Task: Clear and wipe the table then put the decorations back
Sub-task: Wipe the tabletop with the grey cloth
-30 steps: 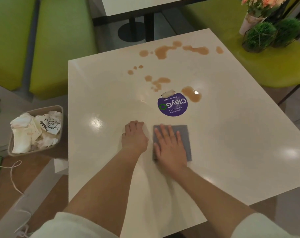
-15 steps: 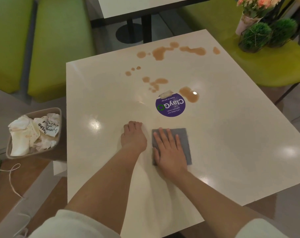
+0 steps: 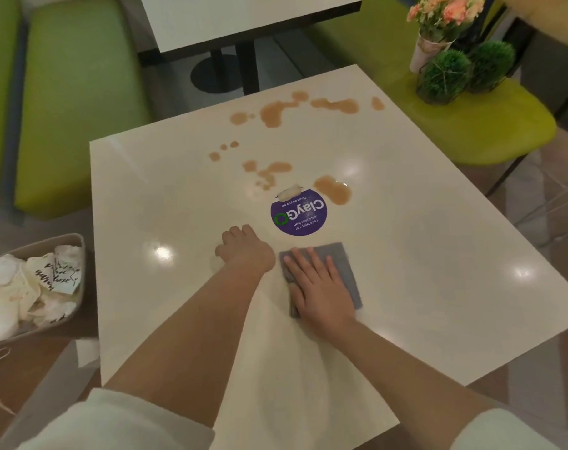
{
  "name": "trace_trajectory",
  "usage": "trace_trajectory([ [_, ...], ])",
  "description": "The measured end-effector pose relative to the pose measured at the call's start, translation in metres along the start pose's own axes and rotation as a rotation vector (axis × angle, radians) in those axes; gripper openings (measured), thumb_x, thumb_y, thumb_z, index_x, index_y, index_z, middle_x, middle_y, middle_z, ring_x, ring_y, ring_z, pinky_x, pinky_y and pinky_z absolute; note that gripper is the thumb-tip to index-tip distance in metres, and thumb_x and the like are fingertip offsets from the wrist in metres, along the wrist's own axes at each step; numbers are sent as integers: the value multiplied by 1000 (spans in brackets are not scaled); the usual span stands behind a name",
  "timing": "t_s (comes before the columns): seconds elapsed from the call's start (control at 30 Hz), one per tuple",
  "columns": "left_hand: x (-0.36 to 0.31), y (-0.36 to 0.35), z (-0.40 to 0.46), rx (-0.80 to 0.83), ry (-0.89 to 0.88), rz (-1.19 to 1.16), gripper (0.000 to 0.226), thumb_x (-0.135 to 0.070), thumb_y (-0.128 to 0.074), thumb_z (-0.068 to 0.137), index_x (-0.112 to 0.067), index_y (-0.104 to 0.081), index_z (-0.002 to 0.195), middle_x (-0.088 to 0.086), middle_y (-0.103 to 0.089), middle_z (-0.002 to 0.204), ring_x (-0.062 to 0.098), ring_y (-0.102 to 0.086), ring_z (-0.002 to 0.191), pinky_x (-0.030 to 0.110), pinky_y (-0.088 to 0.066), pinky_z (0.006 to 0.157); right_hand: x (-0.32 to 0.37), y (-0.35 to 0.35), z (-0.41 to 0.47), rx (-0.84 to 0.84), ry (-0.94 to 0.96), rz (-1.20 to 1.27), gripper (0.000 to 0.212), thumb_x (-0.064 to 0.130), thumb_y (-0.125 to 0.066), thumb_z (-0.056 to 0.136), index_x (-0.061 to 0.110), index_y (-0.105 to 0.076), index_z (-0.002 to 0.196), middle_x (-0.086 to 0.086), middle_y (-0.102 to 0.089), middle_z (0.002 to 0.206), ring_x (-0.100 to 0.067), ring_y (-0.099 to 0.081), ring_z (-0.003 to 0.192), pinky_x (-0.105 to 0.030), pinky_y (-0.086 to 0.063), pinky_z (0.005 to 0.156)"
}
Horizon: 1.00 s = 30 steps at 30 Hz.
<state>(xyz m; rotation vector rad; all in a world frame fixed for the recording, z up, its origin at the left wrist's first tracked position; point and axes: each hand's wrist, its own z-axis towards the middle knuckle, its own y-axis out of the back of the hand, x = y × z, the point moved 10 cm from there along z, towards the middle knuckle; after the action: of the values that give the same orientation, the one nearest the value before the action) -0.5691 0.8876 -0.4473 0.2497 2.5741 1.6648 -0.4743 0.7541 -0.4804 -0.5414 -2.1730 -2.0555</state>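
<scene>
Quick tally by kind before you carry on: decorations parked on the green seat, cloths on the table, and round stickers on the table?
Green ball plants: 2
Flower pot: 1
Grey cloth: 1
Purple sticker: 1
Total: 5

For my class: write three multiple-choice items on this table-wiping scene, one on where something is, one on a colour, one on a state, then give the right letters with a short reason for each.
1. Where are the decorations?
A. on the white table
B. on the green bench at the far right
C. in the bin

2. What colour is the round sticker?
A. purple
B. red
C. yellow

3. How does the right hand meet the cloth?
A. flat, fingers straight, pressing it
B. crumpling it in a fist
C. apart from it

Answers:
1 B: the flower pot and green ball plants stand on the bench.
2 A: the sticker on the table is purple.
3 A: the right hand lies flat on the grey cloth; the brown spills are unwiped.
</scene>
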Motion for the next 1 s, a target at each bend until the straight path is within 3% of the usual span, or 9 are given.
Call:
trace_trajectory([
  [0.1,-22,8,8,-105,-100,-39,48,-23,-48,95,-8,-31,137,10,-34,136,27,-33,127,39,-39,94,-25,7,2,26,75,-30,53,40,-19,102,31,-24,154,13,-18,160,-10,-9,149,-36,0,121],
  [0.23,-42,7,21,-179,-275,-131,57,-33,-55,95,-11,-31,143,9,-35,139,28,-35,127,36,-40,93,-102,30,38,-15,-214,-32,64,44,0,93,33,-7,156,12,-5,163,-9,5,150,-35,9,120],
  [0.33,-50,7,27,-182,-346,-180,64,-34,-60,93,-14,-29,146,5,-33,145,26,-33,129,35,-37,97,-85,33,43,-62,-260,-13,65,41,-1,93,29,-12,156,9,-8,163,-14,0,151,-38,7,120],
  [0.47,-54,9,35,-173,-310,-150,66,-37,-61,92,-16,-29,146,2,-32,145,25,-32,129,35,-40,94,-55,24,23,-77,-82,-18,53,36,-20,102,26,-27,154,8,-27,159,-11,-15,149,-39,-8,121],
  [0.63,-57,7,35,-146,-277,-123,66,-34,-60,93,-16,-26,147,2,-32,144,24,-33,128,32,-43,93,-83,37,71,-78,-170,1,63,40,-4,96,25,-22,155,8,-19,161,-10,-8,150,-32,8,120],
  [0.73,-57,10,36,-128,-240,-104,66,-33,-62,92,-17,-27,146,2,-33,140,23,-33,127,32,-46,88,-72,34,88,-76,-145,15,63,39,-6,96,23,-23,154,6,-19,161,-13,-8,150,-36,5,121],
  [0.83,-56,12,35,-124,-173,-114,63,-29,-64,91,-18,-31,143,1,-36,137,22,-35,126,32,-48,84,-59,25,60,-18,-5,-16,56,36,-15,101,21,-25,154,5,-20,161,-13,-11,150,-38,-1,121],
  [0.9,-55,13,36,-130,-130,-105,59,-25,-65,89,-19,-35,139,0,-38,133,20,-38,122,30,-45,77,-82,28,44,-18,-3,-33,56,35,-15,102,20,-24,155,5,-19,161,-13,-11,150,-38,-3,120],
  [1.0,-54,15,39,-140,-60,-118,54,-21,-66,88,-20,-40,135,-1,-41,130,19,-42,118,28,-42,73,-143,52,58,-57,-147,-55,60,36,-4,99,19,-14,156,3,-11,163,-16,-6,151,-38,0,121],
])
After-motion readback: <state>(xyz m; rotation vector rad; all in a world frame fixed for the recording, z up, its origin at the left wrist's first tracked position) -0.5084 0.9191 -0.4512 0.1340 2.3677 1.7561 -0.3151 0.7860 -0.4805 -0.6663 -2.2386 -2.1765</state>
